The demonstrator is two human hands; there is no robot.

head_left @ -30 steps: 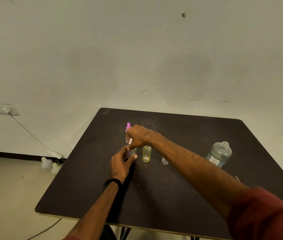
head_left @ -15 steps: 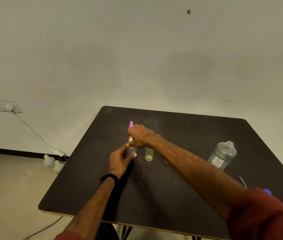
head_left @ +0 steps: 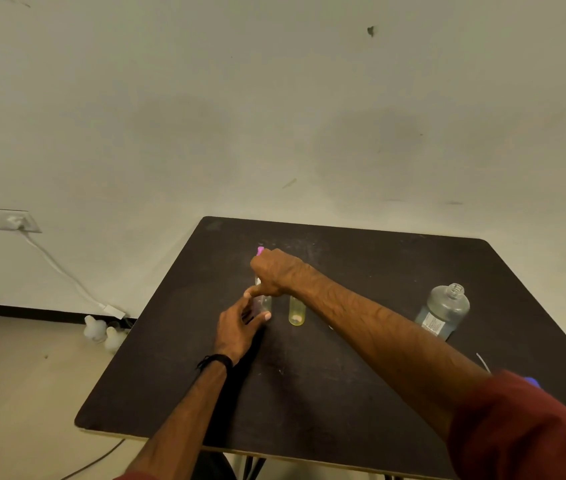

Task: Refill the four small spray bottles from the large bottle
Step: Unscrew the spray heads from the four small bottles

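Two white plastic containers sit on the floor at far left, below a wall socket whose white cable runs down toward them. On the dark bench, the left hand, with a black band at its wrist, curls thumb and fingers around the base of a small clear spray bottle standing near the middle of the top. Directly above it, the right hand is closed around that bottle's pink-tipped sprayer head, its thumb pointing down toward the left hand's fingertips; whether the head is seated on the neck cannot be told. Just to the right stands a second small bottle, yellowish, upright and uncapped, partly crossed by the right forearm. Well apart, toward the right edge, the large bottle stands with its neck open and a label on its lower side. A thin white tube and a blue piece peek out beside the red sleeve at lower right.
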